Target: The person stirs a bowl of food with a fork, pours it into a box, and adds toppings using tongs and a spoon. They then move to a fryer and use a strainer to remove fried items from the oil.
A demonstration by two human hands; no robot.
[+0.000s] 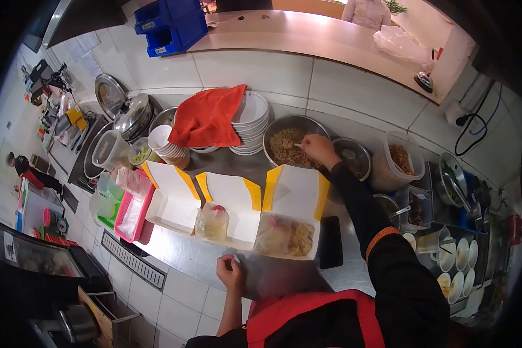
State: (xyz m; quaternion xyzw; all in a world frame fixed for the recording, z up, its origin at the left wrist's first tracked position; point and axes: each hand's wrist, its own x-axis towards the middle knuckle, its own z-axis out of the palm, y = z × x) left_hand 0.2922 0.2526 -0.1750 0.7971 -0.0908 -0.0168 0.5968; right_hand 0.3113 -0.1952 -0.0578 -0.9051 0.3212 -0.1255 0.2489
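My right hand [321, 151] reaches over a metal bowl [268, 152] of brown crumbly food [287, 146]. Its fingers are closed on a small white utensil [298, 144], whose far end is in the food. My left hand [230, 272] is curled closed by the counter's front edge; whatever may be inside it is hidden. Between the hands stand open white and yellow takeaway boxes. The right box [298, 194] contains a clear bag [271, 235] and some brown food [301, 239]. A tied clear bag [212, 224] sits in the middle box [229, 194]. The left box [171, 216] shows a bare white inside.
White bowls [250, 130] are stacked under a red cloth [210, 116]. Beside the right box lies a black phone [330, 242]. A plastic tub [401, 158] and a metal bowl [359, 152] stand right; a pink basket [134, 214] stands left. Another person [32, 174] is far left.
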